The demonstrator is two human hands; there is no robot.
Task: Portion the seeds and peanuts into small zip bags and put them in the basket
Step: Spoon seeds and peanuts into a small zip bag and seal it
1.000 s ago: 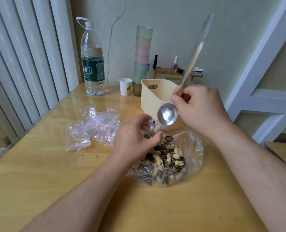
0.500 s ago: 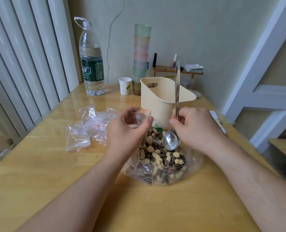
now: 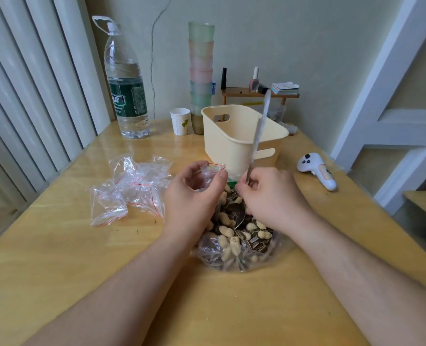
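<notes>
Over the big seed-and-peanut bag (image 3: 239, 243), left hand (image 3: 194, 196) pinches a small zip bag (image 3: 210, 173); right hand (image 3: 271, 196) grips an upright spoon (image 3: 256, 136). Wooden table (image 3: 82, 258), basket (image 3: 231, 141) beyond.

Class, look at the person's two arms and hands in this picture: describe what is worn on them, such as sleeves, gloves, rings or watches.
Nothing is worn. The left hand and the right hand are bare, with no gloves, and no rings show on the visible fingers. Both forearms are uncovered down to the bottom edge of the picture: no sleeves, watches or bracelets in view.
</notes>
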